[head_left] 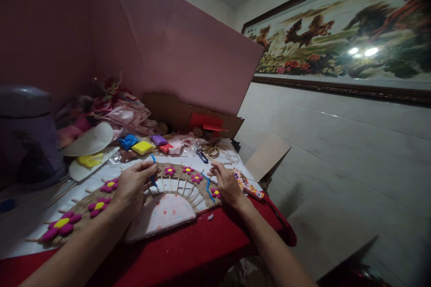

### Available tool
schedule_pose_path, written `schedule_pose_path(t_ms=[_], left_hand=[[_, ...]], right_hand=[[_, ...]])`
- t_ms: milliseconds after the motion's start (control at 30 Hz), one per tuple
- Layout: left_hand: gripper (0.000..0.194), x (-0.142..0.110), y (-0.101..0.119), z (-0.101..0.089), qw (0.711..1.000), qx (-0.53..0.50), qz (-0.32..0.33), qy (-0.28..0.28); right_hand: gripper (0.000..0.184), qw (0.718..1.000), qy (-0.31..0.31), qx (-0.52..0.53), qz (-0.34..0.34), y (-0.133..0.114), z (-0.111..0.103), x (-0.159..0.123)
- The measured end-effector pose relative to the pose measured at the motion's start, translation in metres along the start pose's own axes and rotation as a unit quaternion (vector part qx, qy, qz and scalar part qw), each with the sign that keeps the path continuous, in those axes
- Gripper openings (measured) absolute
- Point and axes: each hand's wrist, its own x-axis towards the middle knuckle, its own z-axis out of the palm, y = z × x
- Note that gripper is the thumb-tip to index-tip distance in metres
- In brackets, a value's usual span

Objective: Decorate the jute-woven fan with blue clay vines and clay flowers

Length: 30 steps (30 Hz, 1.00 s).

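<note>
A fan-shaped craft piece (175,188) of woven twine and wooden sticks lies on a red-covered table, dotted with pink clay flowers with yellow centres (61,224). My left hand (133,184) is closed in a pinch on a thin blue strip (154,170) above the fan's middle. At the fan's right edge my right hand (227,184) rests with fingers pressed together, beside another blue strip (208,186) lying on the weave. What its fingers hold is not clear.
Packets of coloured clay (143,146) lie behind the fan beside paper plates (89,140), a heap of pink cloth (117,110) and a cardboard box (182,114). A patterned tool (249,186) lies right of my right hand. A grey container (27,134) stands at left.
</note>
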Motion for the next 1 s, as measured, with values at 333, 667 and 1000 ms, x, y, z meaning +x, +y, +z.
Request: schedule_pose_path(t_ms=[333,667,1000], left_hand=[[0.027,-0.002,0.003,0.0,1.0,0.01,0.002,-0.005],[0.024,-0.004,0.004,0.002,1.0,0.011,-0.003,0.006],[0.019,-0.004,0.004,0.001,1.0,0.013,-0.012,0.012]], right_hand=[[0.024,0.998,-0.015,-0.063,-0.023,0.003,-0.003,-0.01],[0.024,0.998,-0.021,-0.047,-0.031,-0.002,-0.003,-0.018],[0.024,0.997,-0.029,-0.059,-0.051,-0.008,-0.005,-0.025]])
